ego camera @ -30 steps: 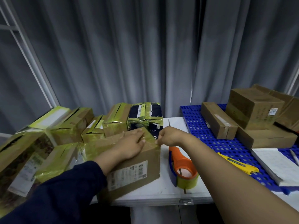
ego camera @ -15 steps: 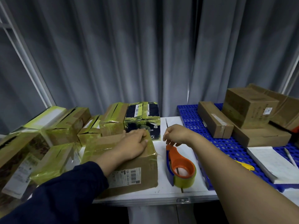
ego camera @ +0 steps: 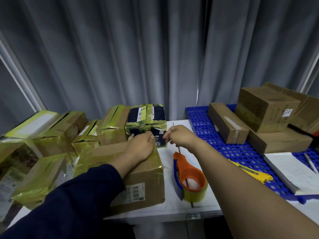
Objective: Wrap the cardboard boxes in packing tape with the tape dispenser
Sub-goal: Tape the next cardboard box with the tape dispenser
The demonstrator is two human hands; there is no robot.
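A brown cardboard box (ego camera: pixel 138 185) with yellowish tape over its top and a label on its near side lies on the white table (ego camera: pixel 172 211). My left hand (ego camera: pixel 140 146) lies on the box top, its fingers bent over the far edge. My right hand (ego camera: pixel 180 136) hovers just right of the box's far corner, fingers loosely curled, with nothing visible in it. The orange and blue tape dispenser (ego camera: pixel 187 176) with its yellowish roll stands on the table right of the box, below my right hand and untouched.
Several taped boxes (ego camera: pixel 112 128) crowd the table's left and back. A blue perforated tray (ego camera: pixel 241 152) on the right carries untaped brown boxes (ego camera: pixel 265 111), a yellow cutter (ego camera: pixel 250 171) and a white notepad (ego camera: pixel 291 171). Grey curtains hang behind.
My right hand has left the box's far corner and moved right, above the dispenser's handle. My left hand stayed on the box top, and the box has turned slightly.
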